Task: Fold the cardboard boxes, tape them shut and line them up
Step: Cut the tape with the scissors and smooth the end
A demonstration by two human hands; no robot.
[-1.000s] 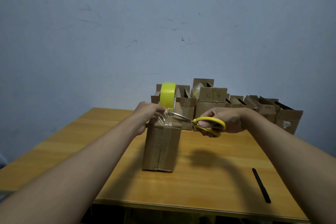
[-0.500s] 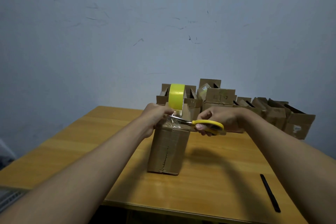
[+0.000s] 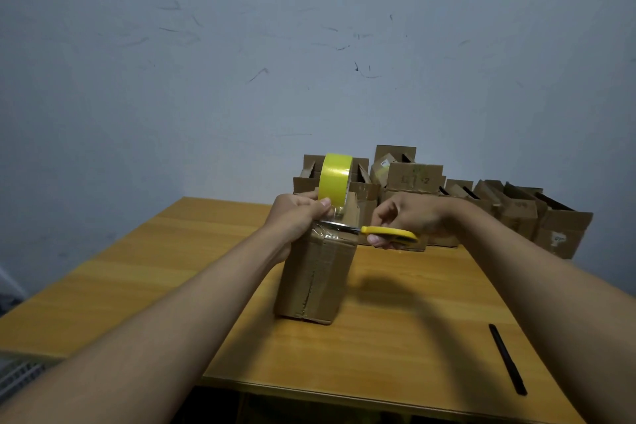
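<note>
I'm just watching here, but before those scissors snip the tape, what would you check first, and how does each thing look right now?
1. Tape roll held up off the box by the left hand: ok.
2. Scissors gripped by the right hand, blades lying at the tape stretch above the box top: ok.
3. Left fingers out of the blades' way: cannot tell, they sit very near.
4. Cardboard box standing upright on the table: ok.
5. Tape pressed flat on the box top: not ok, it looks wrinkled.
6. Black pen away from the work: ok.
</note>
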